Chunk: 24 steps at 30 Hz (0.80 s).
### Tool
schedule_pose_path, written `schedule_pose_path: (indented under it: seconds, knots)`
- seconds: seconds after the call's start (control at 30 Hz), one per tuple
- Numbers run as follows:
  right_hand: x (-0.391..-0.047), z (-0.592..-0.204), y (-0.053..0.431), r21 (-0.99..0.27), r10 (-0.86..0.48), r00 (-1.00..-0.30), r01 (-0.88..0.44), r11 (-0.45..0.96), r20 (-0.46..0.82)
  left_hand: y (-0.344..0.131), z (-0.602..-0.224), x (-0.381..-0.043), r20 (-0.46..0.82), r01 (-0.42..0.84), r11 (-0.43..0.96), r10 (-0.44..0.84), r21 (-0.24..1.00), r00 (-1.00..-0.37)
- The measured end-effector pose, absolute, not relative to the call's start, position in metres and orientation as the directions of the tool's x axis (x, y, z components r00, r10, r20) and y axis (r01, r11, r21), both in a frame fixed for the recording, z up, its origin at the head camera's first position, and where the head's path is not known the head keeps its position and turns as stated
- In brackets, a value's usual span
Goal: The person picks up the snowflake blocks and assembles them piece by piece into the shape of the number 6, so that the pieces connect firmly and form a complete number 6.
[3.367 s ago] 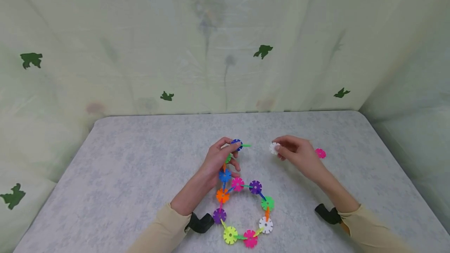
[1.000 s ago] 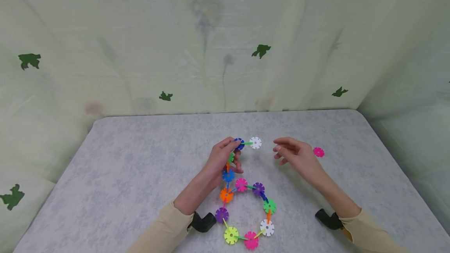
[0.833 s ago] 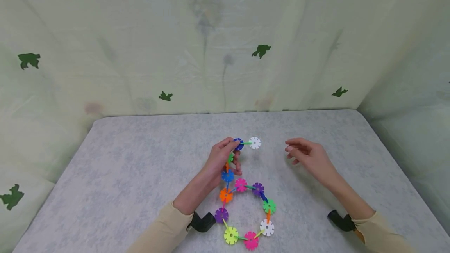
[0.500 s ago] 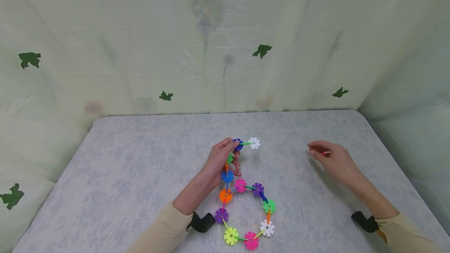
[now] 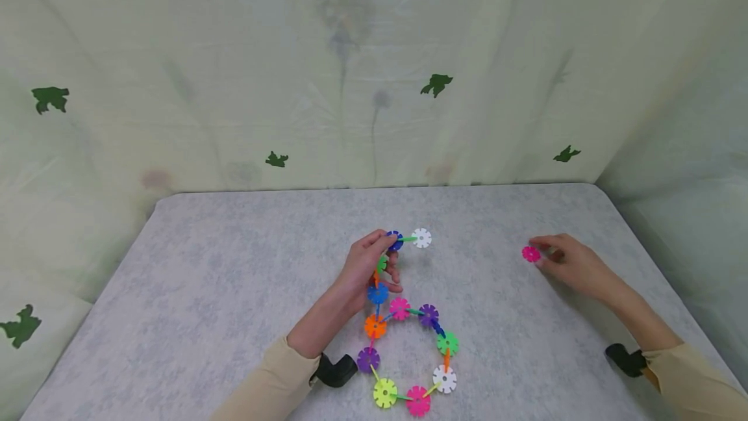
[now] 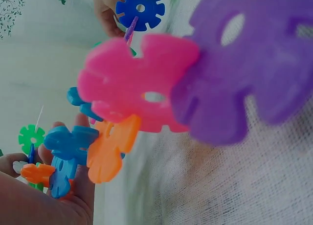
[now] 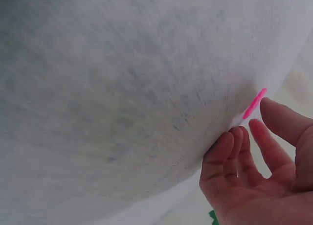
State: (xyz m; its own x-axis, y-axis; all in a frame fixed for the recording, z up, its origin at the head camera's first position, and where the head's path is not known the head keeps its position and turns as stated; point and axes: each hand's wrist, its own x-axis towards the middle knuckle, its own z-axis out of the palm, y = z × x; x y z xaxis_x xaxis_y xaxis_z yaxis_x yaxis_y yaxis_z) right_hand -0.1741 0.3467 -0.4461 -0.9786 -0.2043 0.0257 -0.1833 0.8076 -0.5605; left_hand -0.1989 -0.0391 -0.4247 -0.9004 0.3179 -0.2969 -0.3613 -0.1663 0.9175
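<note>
In the head view my left hand pinches a dark blue notched plastic disc between thumb and fingers. A green disc joins it to a white notched disc on its right. From this hand a chain of interlocked discs runs down past a blue disc and an orange disc into a ring. My right hand is at a loose pink disc, its thumb and forefinger spread at the disc's near edge. In the right wrist view the pink disc lies just beyond the fingertips.
The grey tabletop carries the ring of discs, including a yellow disc and a lower white disc. A pale curtain with dark green shapes hangs behind the table. A black wrist camera sits at the right wrist.
The white disc went from my right hand onto the end of the green disc. My right hand let go, then moved right to the pink disc. The left hand stays nearly still.
</note>
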Motion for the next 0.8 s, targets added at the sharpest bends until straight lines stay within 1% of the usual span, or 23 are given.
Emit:
schedule_pose_path:
  seconds: [0.17, 0.37, 0.6, 0.8]
  knots:
    - [-0.18, -0.447, 0.345, -0.551, -0.204, -0.979, -0.181, 0.815, 0.019, -0.039, -0.426, -0.199, -0.282, -0.349, -0.178, 0.317, 0.92, -0.905]
    - [-0.182, -0.444, 0.341, -0.588, -0.187, -0.982, -0.153, 0.794, 0.003, -0.039, -0.428, -0.2, -0.278, -0.345, -0.192, 0.307, 0.919, -0.91]
    - [-0.177, -0.439, 0.321, -0.627, -0.176, -0.982, -0.177, 0.759, 0.065, -0.038, -0.428, -0.2, -0.276, -0.337, -0.179, 0.299, 0.924, -0.913]
    - [-0.178, -0.434, 0.29, -0.721, -0.168, -0.978, -0.203, 0.663, 0.121, -0.038, -0.427, -0.199, -0.282, -0.342, -0.181, 0.292, 0.922, -0.914]
